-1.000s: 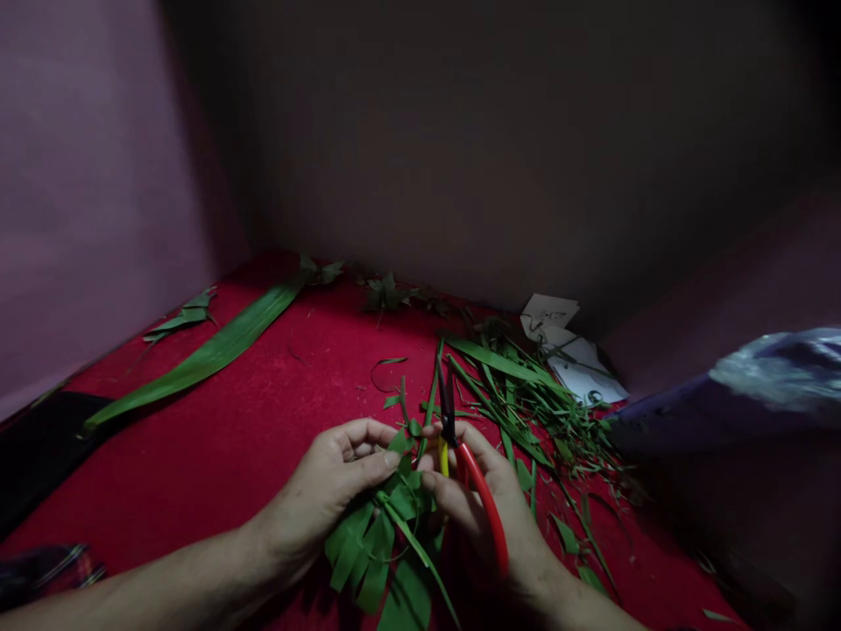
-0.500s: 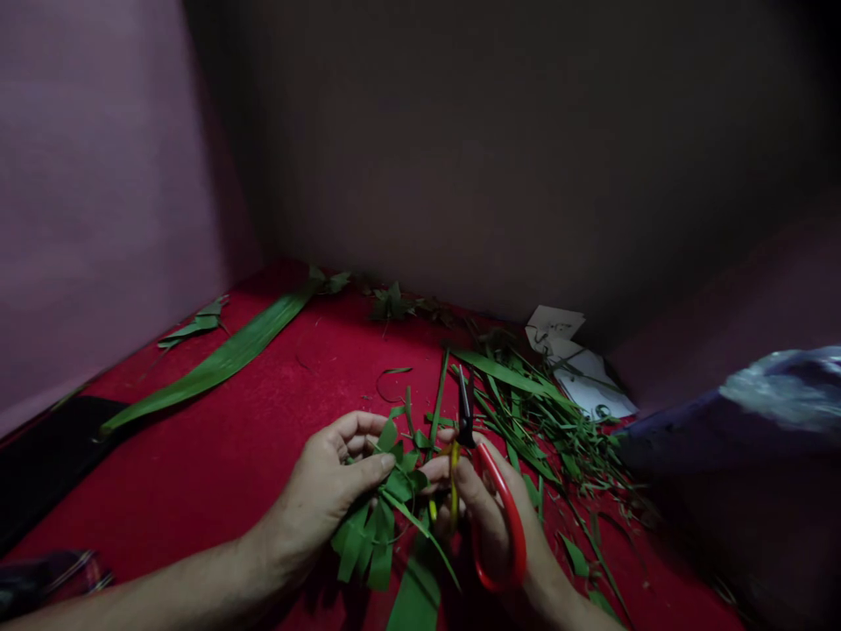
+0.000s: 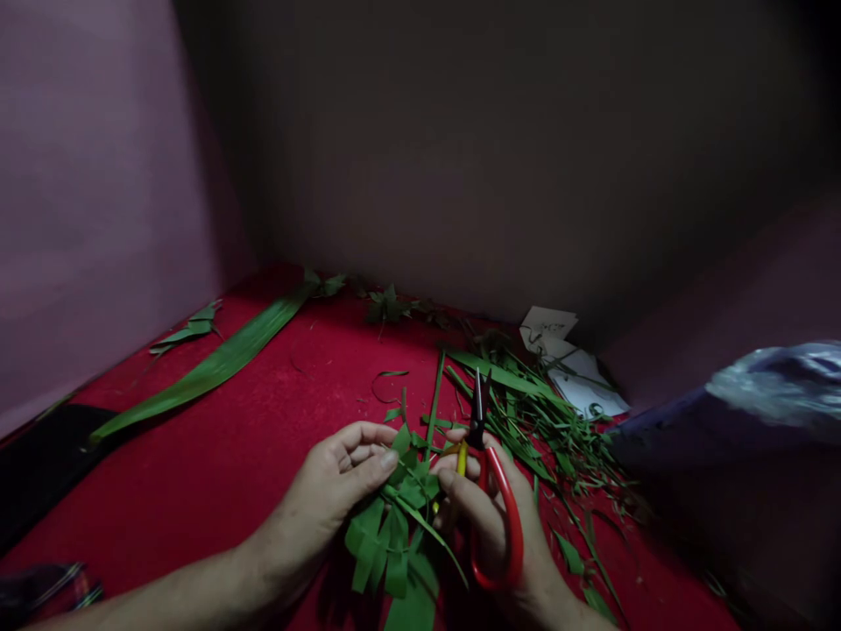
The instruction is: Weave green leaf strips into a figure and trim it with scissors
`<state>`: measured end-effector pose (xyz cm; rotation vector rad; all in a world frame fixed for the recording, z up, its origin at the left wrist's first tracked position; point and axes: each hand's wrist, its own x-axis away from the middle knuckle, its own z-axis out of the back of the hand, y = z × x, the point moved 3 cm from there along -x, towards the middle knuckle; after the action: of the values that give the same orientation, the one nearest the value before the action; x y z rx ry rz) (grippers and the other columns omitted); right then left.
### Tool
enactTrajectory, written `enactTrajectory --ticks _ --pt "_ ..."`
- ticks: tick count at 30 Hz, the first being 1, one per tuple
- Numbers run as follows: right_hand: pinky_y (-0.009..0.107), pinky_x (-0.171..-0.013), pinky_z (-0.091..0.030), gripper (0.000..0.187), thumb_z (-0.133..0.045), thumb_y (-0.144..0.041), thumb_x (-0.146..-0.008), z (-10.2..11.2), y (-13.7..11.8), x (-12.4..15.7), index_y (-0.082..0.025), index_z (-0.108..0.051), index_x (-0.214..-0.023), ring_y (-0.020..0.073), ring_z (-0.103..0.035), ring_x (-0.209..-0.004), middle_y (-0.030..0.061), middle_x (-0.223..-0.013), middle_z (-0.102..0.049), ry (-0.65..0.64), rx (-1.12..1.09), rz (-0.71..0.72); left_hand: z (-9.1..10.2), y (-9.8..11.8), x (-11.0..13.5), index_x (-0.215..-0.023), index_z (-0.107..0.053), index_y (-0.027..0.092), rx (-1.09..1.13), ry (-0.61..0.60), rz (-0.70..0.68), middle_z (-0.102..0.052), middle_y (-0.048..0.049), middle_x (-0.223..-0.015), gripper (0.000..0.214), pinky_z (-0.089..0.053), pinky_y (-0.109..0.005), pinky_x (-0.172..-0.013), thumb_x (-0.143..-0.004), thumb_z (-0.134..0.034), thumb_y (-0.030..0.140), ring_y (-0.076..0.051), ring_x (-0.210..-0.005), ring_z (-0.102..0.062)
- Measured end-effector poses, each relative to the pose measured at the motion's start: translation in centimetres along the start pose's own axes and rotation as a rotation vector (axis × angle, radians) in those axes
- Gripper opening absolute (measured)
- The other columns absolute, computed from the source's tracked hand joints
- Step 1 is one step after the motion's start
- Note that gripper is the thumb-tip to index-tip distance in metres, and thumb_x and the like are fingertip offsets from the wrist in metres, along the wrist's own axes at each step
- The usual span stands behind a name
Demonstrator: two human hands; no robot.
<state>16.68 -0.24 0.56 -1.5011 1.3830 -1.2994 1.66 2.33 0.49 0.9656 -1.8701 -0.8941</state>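
Note:
My left hand (image 3: 348, 473) pinches a bundle of folded green leaf strips (image 3: 398, 517) between thumb and fingers. Several strip ends hang down from it, and one thin strip sticks out to the lower right. In my right hand (image 3: 492, 517) are scissors (image 3: 509, 543) with red handles, their dark blades pointing up and slightly apart. Something yellow shows at the scissors, partly covered by my fingers. My right fingertips are close to the bundle's right side; whether they touch it I cannot tell. Below the bundle, a broad green leaf piece (image 3: 417, 592) lies on the red surface.
A heap of cut leaf scraps (image 3: 539, 429) lies to the right, with white papers (image 3: 588, 386) behind it. On the left, a long leaf (image 3: 216, 372) reaches a black object (image 3: 53, 469). Folded leaf pieces (image 3: 387, 305) line the back wall. Clear plastic (image 3: 781, 381) is at far right.
My left hand and the leaf bundle have shifted slightly right. The scissors have turned a little, with their blade tips slightly to the right. Both hands keep their hold.

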Motion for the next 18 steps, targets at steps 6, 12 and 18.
enactTrajectory --ticks 6,12,18 --pt "0.021 -0.042 -0.043 0.043 -0.068 -0.033 -0.066 0.6 0.6 -0.3 -0.02 -0.044 -0.099 0.0114 -0.055 -0.044 -0.0024 -0.069 -0.059 0.045 -0.067 -0.011 -0.5 0.1 0.3 -0.094 -0.05 0.016 0.089 -0.047 0.056 -0.06 -0.0037 -0.078 0.025 -0.045 -0.031 -0.068 -0.075 -0.058 0.031 -0.016 -0.07 -0.059" --pt "0.023 -0.046 -0.044 0.045 -0.068 -0.033 -0.067 0.5 0.3 0.1 -0.019 -0.044 -0.102 0.0126 -0.056 -0.048 -0.0002 -0.074 -0.06 0.085 -0.11 0.0 0.2 -0.4 0.2 -0.098 -0.048 0.017 0.037 -0.03 0.043 -0.058 -0.0039 -0.082 0.038 -0.044 -0.028 -0.068 -0.067 -0.067 0.024 -0.017 -0.074 -0.06" --pt "0.023 -0.048 -0.043 0.038 -0.064 -0.034 -0.071 0.4 0.3 0.2 -0.019 -0.046 -0.1 0.0115 -0.054 -0.049 -0.0002 -0.074 -0.057 0.083 -0.083 0.024 0.5 0.0 -0.4 -0.095 -0.045 0.017 -0.017 0.027 -0.037 -0.056 -0.0012 -0.081 0.044 -0.046 -0.026 -0.061 -0.059 -0.072 0.022 -0.014 -0.067 -0.059"
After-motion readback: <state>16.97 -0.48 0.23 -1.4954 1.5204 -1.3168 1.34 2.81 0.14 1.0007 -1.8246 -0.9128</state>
